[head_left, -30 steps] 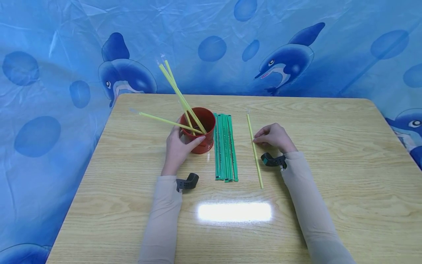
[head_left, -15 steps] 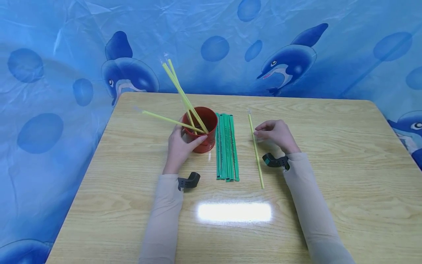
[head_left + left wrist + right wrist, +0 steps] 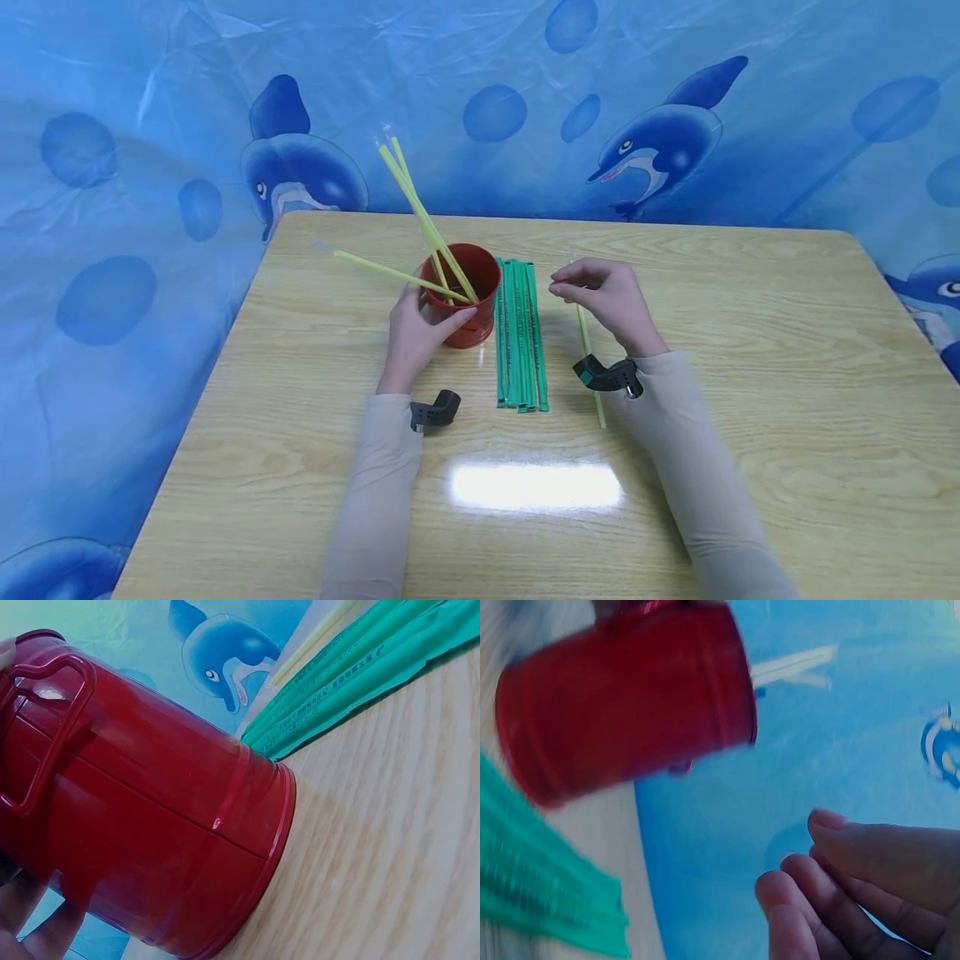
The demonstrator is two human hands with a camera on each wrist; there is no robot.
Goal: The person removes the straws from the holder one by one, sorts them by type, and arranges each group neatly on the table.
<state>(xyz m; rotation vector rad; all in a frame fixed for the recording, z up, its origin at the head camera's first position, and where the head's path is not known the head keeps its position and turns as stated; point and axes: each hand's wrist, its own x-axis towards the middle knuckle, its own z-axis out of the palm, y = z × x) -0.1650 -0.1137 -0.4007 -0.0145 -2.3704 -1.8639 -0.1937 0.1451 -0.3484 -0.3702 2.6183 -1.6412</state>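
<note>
My left hand (image 3: 416, 337) grips the red metal bucket (image 3: 474, 325) around its side in the head view, thumb near the rim. The bucket stands upright, and its loop handle shows in the left wrist view. Several yellow sticks (image 3: 420, 208) in clear wrappers lean out of it to the left. My right hand (image 3: 609, 300) is over the upper part of a single yellow stick (image 3: 585, 333) lying on the table; its loosely bent fingers hold nothing. Hand and forearm hide parts of that stick. Between the bucket and this stick lie several long green printed packets (image 3: 522, 337), side by side.
The wooden table (image 3: 300, 467) carries everything. A blue sheet with dolphins (image 3: 315, 171) hangs behind it and along its left side. Black wrist devices (image 3: 437, 410) sit on both sleeves. A light reflection shines near the table's front.
My right hand has let go of the lone yellow stick and moved left over it, toward the green packets. My left hand stays on the bucket. The head view has shifted slightly.
</note>
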